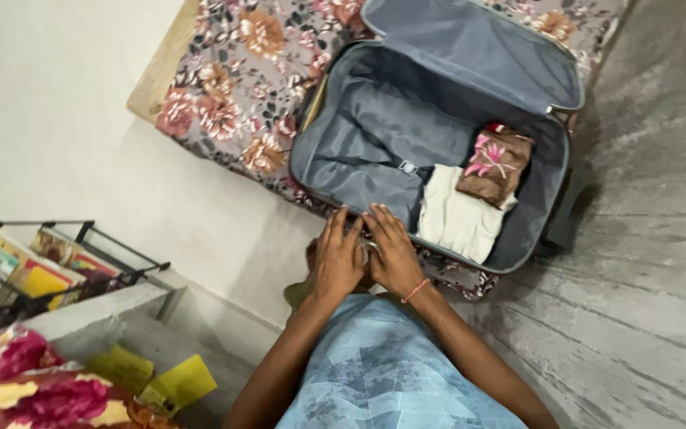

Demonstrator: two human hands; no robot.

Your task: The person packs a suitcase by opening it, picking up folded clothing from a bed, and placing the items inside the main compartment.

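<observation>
Both hands are down at the near edge of the open suitcase (375, 151), pressed flat side by side with fingers spread. The left hand (337, 258) and right hand (395, 253) are touching each other and there's something small and pale under them, can't tell what, or whether they're actually gripping it. The right wrist has a thin orange band (415, 291).

The grey suitcase lies on a floral mattress (240, 71), lid (478, 48) flipped open on the far side. Inside on the right is a folded cream cloth (454, 222), and a brown cloth (495, 165) with pink flowers is half on top of it.

Far left, a black wire rack (81, 274) holds colourful flat packets (33, 274), yellow and red mostly. Yellow packets (176, 383) lie on the floor below it.
</observation>
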